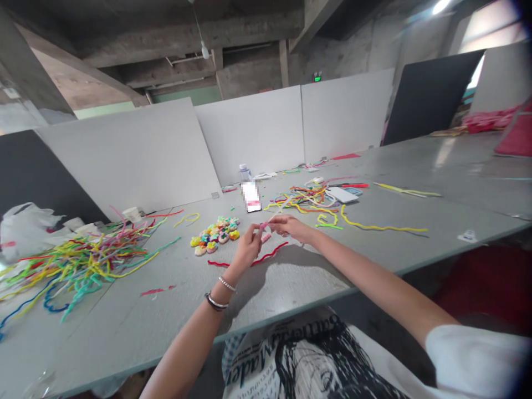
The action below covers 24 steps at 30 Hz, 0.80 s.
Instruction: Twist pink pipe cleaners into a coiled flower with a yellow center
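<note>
My left hand [248, 245] and my right hand [290, 225] meet above the grey table [291, 277], both pinching a small pink pipe cleaner piece [265, 231] between the fingertips. A red pipe cleaner [253, 259] lies wavy on the table just beneath them. A cluster of small finished colourful shapes [215, 235] sits a little to the left of my left hand. Bracelets circle my left wrist.
A big heap of mixed colourful pipe cleaners [78, 260] covers the table's left. More pipe cleaners [310, 200] and a long yellow one [382, 227] lie at right. A phone [251, 197] stands behind, with a bottle, white partition boards and a white plastic bag [22, 227].
</note>
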{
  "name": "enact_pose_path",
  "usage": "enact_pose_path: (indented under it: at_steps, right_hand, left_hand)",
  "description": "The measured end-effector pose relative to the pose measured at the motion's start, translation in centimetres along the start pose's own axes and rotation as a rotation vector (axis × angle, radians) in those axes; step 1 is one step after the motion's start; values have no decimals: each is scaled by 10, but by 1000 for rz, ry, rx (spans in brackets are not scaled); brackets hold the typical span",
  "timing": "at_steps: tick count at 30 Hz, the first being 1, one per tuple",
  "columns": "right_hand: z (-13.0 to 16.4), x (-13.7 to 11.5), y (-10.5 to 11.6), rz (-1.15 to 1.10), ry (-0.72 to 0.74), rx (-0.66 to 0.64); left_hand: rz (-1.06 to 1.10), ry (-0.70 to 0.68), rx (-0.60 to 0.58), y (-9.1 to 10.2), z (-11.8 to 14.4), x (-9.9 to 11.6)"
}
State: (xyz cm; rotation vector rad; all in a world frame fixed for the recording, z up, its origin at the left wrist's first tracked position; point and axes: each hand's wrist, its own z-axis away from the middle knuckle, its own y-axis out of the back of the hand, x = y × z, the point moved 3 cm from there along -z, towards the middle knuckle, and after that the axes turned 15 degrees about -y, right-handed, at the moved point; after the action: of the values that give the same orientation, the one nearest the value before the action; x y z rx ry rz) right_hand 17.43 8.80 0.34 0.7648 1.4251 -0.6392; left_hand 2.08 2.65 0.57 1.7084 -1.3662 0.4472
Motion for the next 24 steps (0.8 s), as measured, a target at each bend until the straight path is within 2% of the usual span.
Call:
enact_pose_path:
  at_steps: [4,7,15,24]
  right_hand:
    - [0,-1,0,1,16,-6]
    - [0,-1,2,6,17,13]
    - [-4,3,5,-29,13,133]
    - [4,-4,0,14,15,71]
  left_hand:
    - [102,24,-50,-2,-1,0]
    - [57,3,-60,0,-1,0]
    - [-231,-96,-25,5,0,8]
    - [-631,-208,-84,8,5,19]
